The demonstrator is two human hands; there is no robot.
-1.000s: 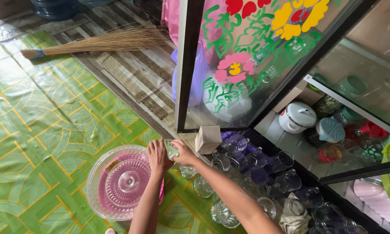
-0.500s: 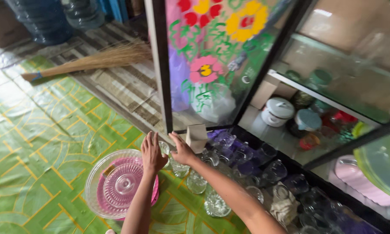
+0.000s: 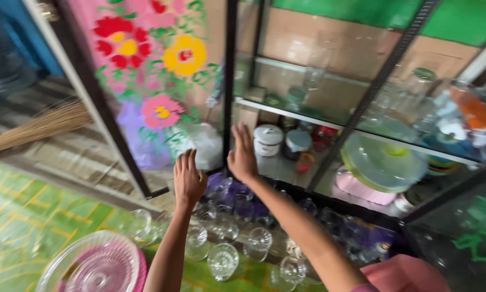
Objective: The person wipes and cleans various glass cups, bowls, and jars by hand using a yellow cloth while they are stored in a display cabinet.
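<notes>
Hands both open and empty: left hand [image 3: 189, 178] and right hand [image 3: 242, 154] lifted with fingers spread before the cabinet's flower-painted glass door [image 3: 162, 97], above clear drinking glasses [image 3: 224, 238] on the floor.

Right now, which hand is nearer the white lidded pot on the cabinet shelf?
Right. The right hand is raised, open, just left of the white lidded pot, close to it. The left hand is lower and farther left, above the clear glasses on the floor.

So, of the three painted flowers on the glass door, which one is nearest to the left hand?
The pink flower with a yellow centre, lowest of the three, just up-left of the left hand. The red and yellow flowers sit higher.
</notes>
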